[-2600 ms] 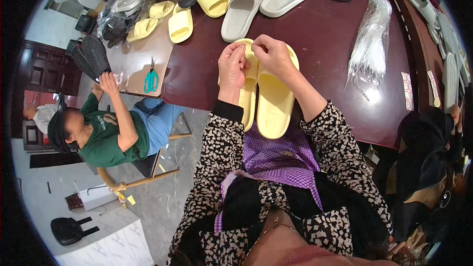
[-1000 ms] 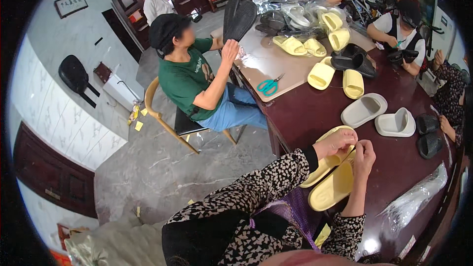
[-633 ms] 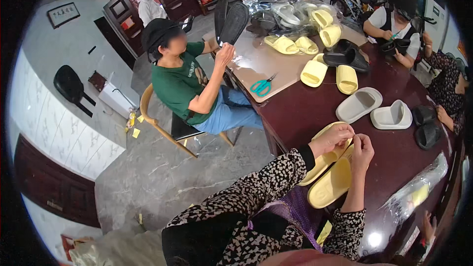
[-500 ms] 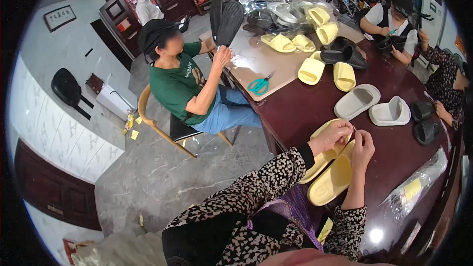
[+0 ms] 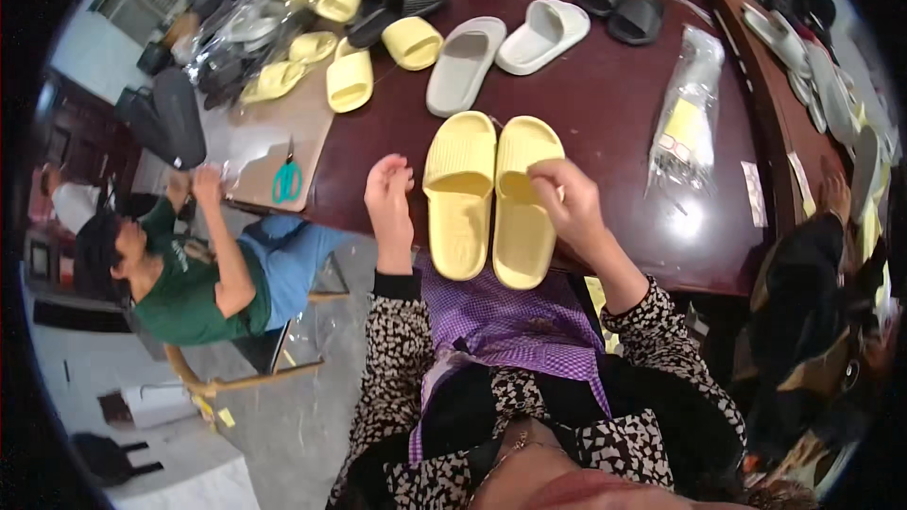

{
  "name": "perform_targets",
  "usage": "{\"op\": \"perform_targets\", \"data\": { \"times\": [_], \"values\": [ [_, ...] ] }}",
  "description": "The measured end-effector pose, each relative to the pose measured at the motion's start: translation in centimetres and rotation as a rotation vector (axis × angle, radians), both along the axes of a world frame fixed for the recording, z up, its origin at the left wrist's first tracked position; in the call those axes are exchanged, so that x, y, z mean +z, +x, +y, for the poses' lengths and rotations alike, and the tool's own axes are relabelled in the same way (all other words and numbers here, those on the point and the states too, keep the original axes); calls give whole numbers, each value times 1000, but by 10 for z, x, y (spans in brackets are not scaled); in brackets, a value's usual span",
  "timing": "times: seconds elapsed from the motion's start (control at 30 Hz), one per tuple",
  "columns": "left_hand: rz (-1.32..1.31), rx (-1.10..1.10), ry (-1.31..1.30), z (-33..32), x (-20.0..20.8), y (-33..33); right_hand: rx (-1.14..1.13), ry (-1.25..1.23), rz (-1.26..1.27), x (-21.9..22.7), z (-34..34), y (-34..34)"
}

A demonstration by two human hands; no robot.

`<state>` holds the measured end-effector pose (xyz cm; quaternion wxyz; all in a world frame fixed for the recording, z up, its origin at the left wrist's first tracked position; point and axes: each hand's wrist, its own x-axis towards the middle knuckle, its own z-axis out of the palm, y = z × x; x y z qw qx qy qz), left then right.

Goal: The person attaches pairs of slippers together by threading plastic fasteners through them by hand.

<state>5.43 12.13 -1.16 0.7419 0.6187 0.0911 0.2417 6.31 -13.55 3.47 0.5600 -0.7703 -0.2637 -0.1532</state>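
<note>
A pair of yellow slide slippers lies side by side at the table's near edge, toes pointing away from me: the left slipper [image 5: 459, 212] and the right slipper [image 5: 525, 236]. My left hand [image 5: 389, 208] hovers just left of the pair, apart from it, fingers loosely bent with nothing visible in them. Over the outer edge of the right slipper is my right hand [image 5: 573, 203], its thumb and fingers pinched together. Whatever is between those fingertips is too small to make out. My right hand partly covers that slipper's strap edge.
Grey slides [image 5: 466, 66], white slides [image 5: 543, 36] and black slides [image 5: 635, 17] lie beyond on the dark table [image 5: 605, 94]. A plastic-wrapped bundle [image 5: 688, 118] rests right. Teal scissors [image 5: 287, 179] lie left, near a seated person in green [image 5: 194, 288] and more bagged slippers.
My view has swung right and down. My hands, formerly together over the slippers' straps, have moved apart to either side. The yellow pair now lies straight before me.
</note>
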Motion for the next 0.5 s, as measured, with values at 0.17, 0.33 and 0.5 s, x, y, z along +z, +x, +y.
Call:
{"op": "perform_targets", "data": {
  "times": [0.17,0.33,0.5],
  "values": [
    [103,20,42,-7,-32,-13,192,66,65,71,0,-36],
    [56,68,205,-17,-41,-21,1053,691,-236,191,-8,-65],
    [39,71,132,-16,-35,-20,995,686,-108,194,-17,-92]
  ]
}}
